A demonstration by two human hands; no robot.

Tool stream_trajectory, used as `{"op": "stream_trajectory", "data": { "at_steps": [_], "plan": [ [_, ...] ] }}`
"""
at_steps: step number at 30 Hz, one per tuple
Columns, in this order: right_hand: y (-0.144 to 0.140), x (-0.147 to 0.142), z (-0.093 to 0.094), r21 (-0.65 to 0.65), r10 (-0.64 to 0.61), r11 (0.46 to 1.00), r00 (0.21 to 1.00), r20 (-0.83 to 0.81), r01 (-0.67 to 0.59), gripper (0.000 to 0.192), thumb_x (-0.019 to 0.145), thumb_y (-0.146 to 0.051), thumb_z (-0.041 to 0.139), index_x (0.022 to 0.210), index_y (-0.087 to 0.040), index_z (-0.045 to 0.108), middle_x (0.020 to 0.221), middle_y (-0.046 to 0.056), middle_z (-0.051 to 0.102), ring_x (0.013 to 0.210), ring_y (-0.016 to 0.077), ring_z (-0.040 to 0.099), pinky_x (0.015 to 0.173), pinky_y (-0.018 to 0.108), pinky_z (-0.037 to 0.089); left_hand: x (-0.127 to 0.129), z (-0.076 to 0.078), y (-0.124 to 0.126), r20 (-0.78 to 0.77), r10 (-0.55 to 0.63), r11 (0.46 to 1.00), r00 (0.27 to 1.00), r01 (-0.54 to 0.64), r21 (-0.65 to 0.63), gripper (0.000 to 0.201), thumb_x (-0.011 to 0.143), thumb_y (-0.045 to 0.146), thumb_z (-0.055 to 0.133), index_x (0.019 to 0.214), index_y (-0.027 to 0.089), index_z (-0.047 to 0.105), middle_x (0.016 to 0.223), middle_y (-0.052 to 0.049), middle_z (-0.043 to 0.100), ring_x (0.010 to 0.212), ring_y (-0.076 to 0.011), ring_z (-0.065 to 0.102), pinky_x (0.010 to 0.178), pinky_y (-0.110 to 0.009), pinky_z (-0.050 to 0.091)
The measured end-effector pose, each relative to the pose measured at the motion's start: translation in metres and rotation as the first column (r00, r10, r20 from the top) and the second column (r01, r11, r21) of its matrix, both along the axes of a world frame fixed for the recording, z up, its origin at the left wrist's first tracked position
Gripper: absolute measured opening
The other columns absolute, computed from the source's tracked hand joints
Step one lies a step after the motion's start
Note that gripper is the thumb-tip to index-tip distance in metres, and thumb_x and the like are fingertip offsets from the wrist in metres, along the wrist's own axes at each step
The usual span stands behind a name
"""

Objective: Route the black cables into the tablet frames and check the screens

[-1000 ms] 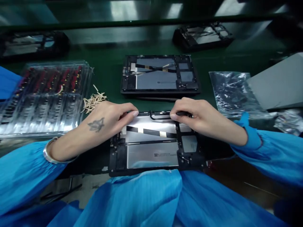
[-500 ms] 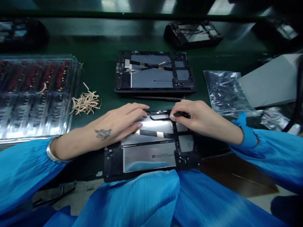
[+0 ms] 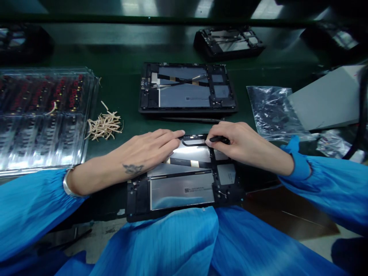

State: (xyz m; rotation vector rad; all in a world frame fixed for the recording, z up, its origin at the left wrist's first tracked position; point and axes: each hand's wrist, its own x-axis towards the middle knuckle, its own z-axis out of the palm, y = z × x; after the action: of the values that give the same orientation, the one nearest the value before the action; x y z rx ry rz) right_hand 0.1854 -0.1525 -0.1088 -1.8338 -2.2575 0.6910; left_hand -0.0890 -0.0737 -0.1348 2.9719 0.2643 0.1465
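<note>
An opened tablet-like device (image 3: 184, 191) lies in front of me at the table's near edge, its silvery panels and black frame exposed. My left hand (image 3: 152, 147) rests on its upper left part, palm down and fingers stretched out. One fingertip reaches the device's far edge. My right hand (image 3: 230, 140) is closed in a pinch at the far edge, right of the middle. Between its thumb and fingers is a slim black tool (image 3: 220, 139), mostly covered, so its exact kind is hidden. A black cable (image 3: 192, 145) curves along the device between my two hands.
A similar opened device (image 3: 184, 96) on a black block lies beyond my hands; another (image 3: 232, 40) stands farther back. At left are a clear plastic tray (image 3: 43, 142) with parts and a pile of beige strips (image 3: 105, 124). A clear bag (image 3: 270, 109) and grey box (image 3: 324, 97) lie right.
My left hand has shifted slightly, its fingers now lying flatter and nearer the device's far edge. My right hand stays almost in place with the black tool.
</note>
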Motion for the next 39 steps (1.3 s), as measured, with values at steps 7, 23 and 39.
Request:
{"op": "stream_trajectory", "data": {
  "at_steps": [7,23,39],
  "plan": [
    [0.0,0.001,0.0,0.035,0.02,0.999,1.0,-0.001,-0.02,0.017,0.091,-0.028,0.058,0.082,-0.02,0.07,0.084,0.006,0.069,0.079,0.0227,0.061,0.07,0.033,0.04,0.004,0.007,-0.003,-0.029,-0.02,0.996,0.999,0.022,0.085,0.026,0.101,0.012,0.038,0.121,0.013,0.054,0.155,-0.016,0.044,0.128,-0.0266,0.055,0.089,-0.037,0.059],
    [0.0,0.006,0.0,0.085,-0.007,0.996,0.992,-0.126,0.018,0.023,0.094,-0.035,0.057,0.083,-0.018,0.069,0.081,0.006,0.069,0.075,0.0202,0.061,0.066,0.032,0.04,0.001,-0.003,-0.001,0.082,-0.105,0.947,0.991,0.075,0.312,0.041,0.105,0.014,0.027,0.135,0.016,0.055,0.146,-0.015,0.056,0.134,-0.0255,0.057,0.112,-0.042,0.049],
    [0.0,-0.002,-0.001,0.07,0.014,0.997,0.996,0.089,-0.021,0.016,0.09,-0.025,0.055,0.081,-0.015,0.065,0.081,0.007,0.065,0.077,0.0195,0.056,0.062,0.031,0.031,0.001,0.002,0.004,0.036,-0.191,0.915,0.981,0.165,0.367,0.045,0.105,0.012,0.026,0.142,0.009,0.052,0.145,-0.019,0.055,0.129,-0.0301,0.06,0.105,-0.043,0.055]
  ]
}}
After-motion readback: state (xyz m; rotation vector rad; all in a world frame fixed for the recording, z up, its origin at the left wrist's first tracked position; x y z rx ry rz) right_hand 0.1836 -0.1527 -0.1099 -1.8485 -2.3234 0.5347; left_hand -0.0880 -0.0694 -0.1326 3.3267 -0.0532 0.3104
